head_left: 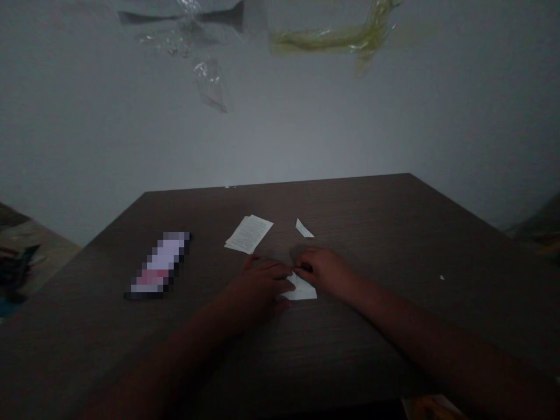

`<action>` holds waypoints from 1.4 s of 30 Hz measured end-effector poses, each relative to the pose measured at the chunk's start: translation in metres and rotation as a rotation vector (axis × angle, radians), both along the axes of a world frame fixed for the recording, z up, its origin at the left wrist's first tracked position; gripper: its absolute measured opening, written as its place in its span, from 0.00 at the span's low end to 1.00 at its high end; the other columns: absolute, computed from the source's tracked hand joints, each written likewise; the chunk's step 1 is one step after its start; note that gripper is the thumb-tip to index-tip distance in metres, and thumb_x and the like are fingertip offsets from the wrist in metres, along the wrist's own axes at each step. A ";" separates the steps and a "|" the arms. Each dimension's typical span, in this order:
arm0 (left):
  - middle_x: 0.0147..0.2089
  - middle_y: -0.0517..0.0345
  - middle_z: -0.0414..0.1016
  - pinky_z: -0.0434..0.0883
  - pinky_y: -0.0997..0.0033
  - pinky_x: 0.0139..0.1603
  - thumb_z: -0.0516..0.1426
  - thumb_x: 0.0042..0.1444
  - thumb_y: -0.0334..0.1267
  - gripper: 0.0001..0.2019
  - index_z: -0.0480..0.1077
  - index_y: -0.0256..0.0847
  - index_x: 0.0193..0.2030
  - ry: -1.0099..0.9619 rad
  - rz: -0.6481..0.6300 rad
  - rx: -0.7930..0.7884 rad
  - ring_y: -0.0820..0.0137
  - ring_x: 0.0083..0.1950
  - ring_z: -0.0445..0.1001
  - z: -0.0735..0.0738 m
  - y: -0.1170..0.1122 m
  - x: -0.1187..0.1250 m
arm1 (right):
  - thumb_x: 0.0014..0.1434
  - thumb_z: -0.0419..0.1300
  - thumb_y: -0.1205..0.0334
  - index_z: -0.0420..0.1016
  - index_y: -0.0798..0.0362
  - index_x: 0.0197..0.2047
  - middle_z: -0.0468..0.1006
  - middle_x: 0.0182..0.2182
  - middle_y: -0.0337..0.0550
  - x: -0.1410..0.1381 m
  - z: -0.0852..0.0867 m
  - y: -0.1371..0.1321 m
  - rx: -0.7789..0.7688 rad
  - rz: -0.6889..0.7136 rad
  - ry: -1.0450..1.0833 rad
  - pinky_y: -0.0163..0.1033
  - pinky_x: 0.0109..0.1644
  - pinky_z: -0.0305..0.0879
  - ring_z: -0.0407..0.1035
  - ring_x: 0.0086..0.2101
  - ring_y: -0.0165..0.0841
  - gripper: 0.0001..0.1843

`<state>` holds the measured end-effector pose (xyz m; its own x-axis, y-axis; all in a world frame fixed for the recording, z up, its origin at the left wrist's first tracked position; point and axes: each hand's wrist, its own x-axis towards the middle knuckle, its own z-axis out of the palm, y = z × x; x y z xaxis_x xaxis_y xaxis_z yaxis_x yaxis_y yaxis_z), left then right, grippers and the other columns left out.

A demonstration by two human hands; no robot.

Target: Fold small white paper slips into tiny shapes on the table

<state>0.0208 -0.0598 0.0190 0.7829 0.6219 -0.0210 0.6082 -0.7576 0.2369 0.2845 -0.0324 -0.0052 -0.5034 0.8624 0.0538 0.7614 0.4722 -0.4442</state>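
Note:
My left hand (pixel 258 284) lies flat on a small white piece of paper (pixel 303 290) near the middle of the dark wooden table (pixel 394 233), fingers stretched out toward the right. My right hand (pixel 324 269) meets it from the right, its fingertips curled and pressed down on the same paper's upper edge. Only the paper's lower right corner shows between the hands. The light is dim.
A folded printed sheet (pixel 249 233) lies just beyond my left hand. A small white paper scrap (pixel 303 228) lies beyond my right hand. A blurred oblong object (pixel 158 265) rests on the table's left part. Clear and yellowish tape (pixel 332 38) hangs on the grey wall.

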 end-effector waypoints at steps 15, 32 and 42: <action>0.75 0.50 0.89 0.58 0.14 0.91 0.72 0.77 0.32 0.15 0.89 0.50 0.66 0.046 0.082 -0.071 0.41 0.81 0.81 0.005 -0.004 0.007 | 0.68 0.77 0.69 0.86 0.48 0.41 0.85 0.35 0.38 0.033 0.018 -0.004 -0.319 0.062 0.043 0.41 0.41 0.66 0.73 0.33 0.35 0.07; 0.73 0.50 0.90 0.64 0.32 0.89 0.73 0.75 0.31 0.14 0.91 0.49 0.63 -0.062 0.076 -0.093 0.46 0.78 0.83 0.002 0.000 0.007 | 0.65 0.85 0.65 0.89 0.49 0.50 0.87 0.46 0.41 0.026 0.020 -0.008 -0.247 0.220 0.120 0.40 0.49 0.71 0.80 0.45 0.38 0.14; 0.70 0.53 0.92 0.70 0.42 0.85 0.65 0.83 0.32 0.12 0.92 0.48 0.58 -0.089 0.080 -0.115 0.53 0.73 0.85 0.001 0.004 0.005 | 0.76 0.76 0.65 0.93 0.49 0.52 0.88 0.49 0.45 0.023 0.011 -0.015 -0.135 0.283 0.105 0.43 0.53 0.75 0.81 0.47 0.40 0.04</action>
